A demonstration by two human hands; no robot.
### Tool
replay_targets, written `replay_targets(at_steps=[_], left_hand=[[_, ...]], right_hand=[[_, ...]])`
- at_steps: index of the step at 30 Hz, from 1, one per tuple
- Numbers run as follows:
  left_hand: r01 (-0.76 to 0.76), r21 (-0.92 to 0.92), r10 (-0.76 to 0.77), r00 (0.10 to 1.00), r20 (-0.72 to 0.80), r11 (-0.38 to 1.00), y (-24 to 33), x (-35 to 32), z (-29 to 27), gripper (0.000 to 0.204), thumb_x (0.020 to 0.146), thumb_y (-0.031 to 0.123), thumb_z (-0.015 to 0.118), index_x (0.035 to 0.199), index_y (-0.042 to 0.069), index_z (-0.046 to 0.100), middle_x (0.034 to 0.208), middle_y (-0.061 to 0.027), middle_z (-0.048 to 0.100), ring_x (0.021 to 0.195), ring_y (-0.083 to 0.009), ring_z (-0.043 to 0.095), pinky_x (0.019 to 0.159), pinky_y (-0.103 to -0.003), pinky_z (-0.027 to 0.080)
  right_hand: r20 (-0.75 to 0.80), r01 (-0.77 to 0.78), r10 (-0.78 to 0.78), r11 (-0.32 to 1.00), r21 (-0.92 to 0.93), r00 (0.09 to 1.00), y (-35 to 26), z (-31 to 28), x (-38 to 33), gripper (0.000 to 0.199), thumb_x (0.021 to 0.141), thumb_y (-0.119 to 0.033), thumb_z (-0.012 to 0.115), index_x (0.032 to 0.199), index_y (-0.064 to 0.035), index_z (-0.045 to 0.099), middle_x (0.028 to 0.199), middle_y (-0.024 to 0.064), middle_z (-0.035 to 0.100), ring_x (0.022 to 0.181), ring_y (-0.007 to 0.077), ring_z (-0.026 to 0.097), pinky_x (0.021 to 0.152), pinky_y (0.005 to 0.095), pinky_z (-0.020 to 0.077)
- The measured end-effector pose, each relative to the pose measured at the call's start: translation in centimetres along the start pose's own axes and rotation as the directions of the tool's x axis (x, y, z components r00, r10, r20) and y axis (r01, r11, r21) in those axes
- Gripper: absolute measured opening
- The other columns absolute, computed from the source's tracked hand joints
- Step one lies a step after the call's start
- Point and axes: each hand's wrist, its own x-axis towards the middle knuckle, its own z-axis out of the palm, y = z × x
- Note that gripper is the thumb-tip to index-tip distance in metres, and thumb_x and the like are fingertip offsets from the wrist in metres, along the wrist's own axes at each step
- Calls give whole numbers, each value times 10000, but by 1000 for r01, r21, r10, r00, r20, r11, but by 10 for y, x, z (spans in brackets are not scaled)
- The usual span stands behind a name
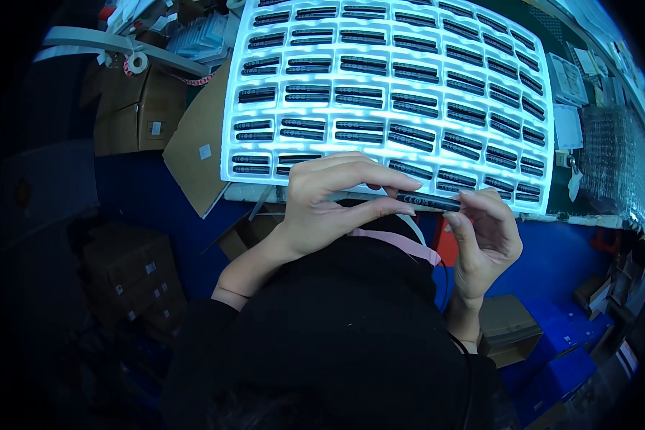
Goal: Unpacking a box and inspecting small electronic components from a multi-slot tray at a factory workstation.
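Between my two hands I hold a short black cylindrical stick (428, 201) with white print, level above the near edge of a tray. My left hand (330, 192) pinches its left end between thumb and fingers. The right end sits between the thumb and fingertips of my right hand (489, 240). Beyond my hands lies a big white moulded tray (226, 143) with rows of pockets. Most visible pockets hold pairs of similar black sticks (359, 131). My left hand hides part of the nearest row.
Brown cartons (140, 111) and a cardboard sheet (201, 150) stand left of the tray, below a tape roll (135, 64). Stacked clear plastic trays (613, 154) are at the right. An open carton (509, 330) and blue boxes (562, 380) sit low at the right.
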Motion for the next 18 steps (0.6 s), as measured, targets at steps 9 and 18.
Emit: replay_targets(at_steps=[9,18], left_hand=[[47,-39,-47,999,6,998,0,-2,-1,307,685,22,868,975,36,769,906,-82,772,739,-146,689,722,-235,567],[90,-67,-89,996,8,994,2,-2,-1,299,694,21,865,978,39,773,896,-84,770,710,-138,668,703,-229,562]], right_hand=[[12,-45,44,996,75,999,0,1,1,301,782,126,739,1065,31,696,900,109,664,761,132,582,732,229,486],[50,-47,43,996,75,998,3,-4,-1,274,804,109,734,1063,25,700,923,112,672,752,125,581,732,222,480]])
